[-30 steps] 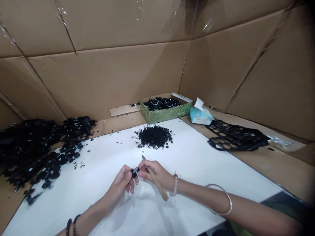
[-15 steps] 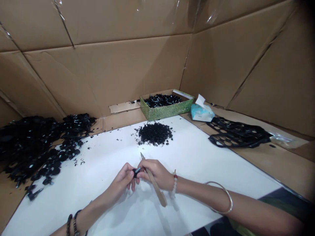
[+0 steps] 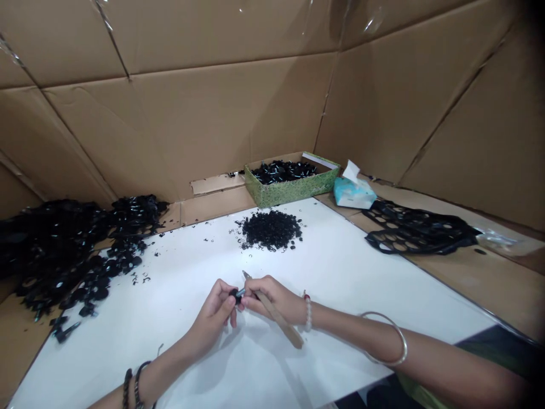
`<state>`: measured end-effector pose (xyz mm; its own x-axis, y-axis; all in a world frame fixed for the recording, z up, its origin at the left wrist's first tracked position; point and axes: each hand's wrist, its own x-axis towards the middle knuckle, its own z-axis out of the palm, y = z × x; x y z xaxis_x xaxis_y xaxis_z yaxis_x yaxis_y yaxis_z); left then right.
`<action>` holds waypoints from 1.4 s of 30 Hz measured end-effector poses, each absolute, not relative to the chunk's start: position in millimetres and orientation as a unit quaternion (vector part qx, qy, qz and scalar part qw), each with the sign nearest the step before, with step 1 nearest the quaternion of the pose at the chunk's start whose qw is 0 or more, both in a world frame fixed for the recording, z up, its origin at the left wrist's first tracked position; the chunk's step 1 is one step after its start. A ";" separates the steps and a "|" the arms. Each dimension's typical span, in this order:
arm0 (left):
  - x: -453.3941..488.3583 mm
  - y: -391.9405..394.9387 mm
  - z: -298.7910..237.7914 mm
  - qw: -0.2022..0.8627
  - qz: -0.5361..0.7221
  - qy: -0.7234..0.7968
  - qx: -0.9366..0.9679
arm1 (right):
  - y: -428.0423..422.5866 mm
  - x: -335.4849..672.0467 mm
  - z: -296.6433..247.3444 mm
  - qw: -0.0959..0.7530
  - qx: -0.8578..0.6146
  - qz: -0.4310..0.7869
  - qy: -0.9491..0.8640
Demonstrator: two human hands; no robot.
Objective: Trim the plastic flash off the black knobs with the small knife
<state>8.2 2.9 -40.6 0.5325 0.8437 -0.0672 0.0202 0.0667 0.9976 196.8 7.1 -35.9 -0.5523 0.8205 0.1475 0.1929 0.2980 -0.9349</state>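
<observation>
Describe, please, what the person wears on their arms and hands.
The left hand and right hand are ungloved. The left wrist wears two dark bracelets; the right, a white beaded bracelet with a red bead, and a thin silver bangle further up.

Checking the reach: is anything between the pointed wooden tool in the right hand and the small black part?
Nothing visible does: the tool in the right hand lies right beside the black part in the left hand.

we observe corrugated cardboard panels (image 3: 179, 125) lining two walls that meet at a corner, clear plastic tape (image 3: 369, 24) along the upper seams, and a cardboard-covered work surface (image 3: 468, 289) below.
</observation>
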 end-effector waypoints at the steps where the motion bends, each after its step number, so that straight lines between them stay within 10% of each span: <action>1: 8.6 1.8 -41.6 0.625 0.332 0.366 0.604 | 5.8 196.0 -35.4 0.323 -0.347 0.504 -0.722; 7: 9.5 -4.2 -49.5 0.496 0.341 0.437 0.668 | -0.5 193.0 -26.3 0.314 -0.365 0.593 -0.645; 15: -1.3 7.1 -48.8 -0.166 0.364 0.262 0.878 | -9.5 194.5 -14.1 0.314 -0.364 0.660 -0.578; 20: 4.0 1.7 -38.4 -0.324 0.291 0.247 0.866 | -14.6 192.1 -5.8 0.313 -0.414 0.630 -0.577; 28: 3.3 8.3 -47.9 -0.226 0.218 0.391 0.865 | -28.3 194.1 -2.8 0.280 -0.400 0.481 -0.729; 35: -0.9 14.0 -49.4 -0.029 0.162 0.405 0.899 | 12.9 233.8 -0.2 0.469 -0.339 -0.159 -0.800; 42: -4.3 16.3 -44.3 0.075 0.158 0.437 0.882 | 65.4 270.6 -7.1 0.309 -0.576 -0.185 -0.734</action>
<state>-4.3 16.3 -44.3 0.5686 0.7944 0.2138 0.7467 -0.6074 0.2710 270.6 65.4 -7.1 -0.1461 0.7309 0.6666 0.9593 0.2693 -0.0850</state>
